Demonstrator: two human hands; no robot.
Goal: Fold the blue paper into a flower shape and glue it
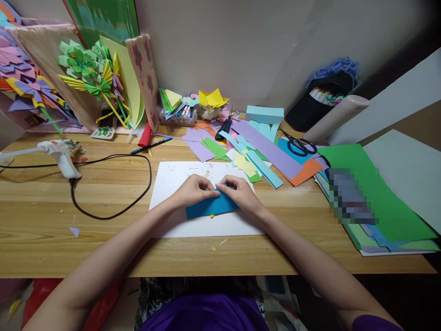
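Note:
A piece of blue paper (211,208) lies on a white sheet (179,184) in the middle of the wooden desk (103,248). My left hand (195,189) pinches the paper's upper left edge with curled fingers. My right hand (241,192) presses and pinches its upper right part, fingers bent. Both hands meet at the paper's top edge, which looks folded over.
A glue gun (60,156) with a black cord (113,211) lies at the left. Coloured paper strips (265,151), black scissors (299,146) and a pen (151,145) lie behind the sheet. A stack of green paper (375,197) sits right. Paper flowers (86,69) stand back left.

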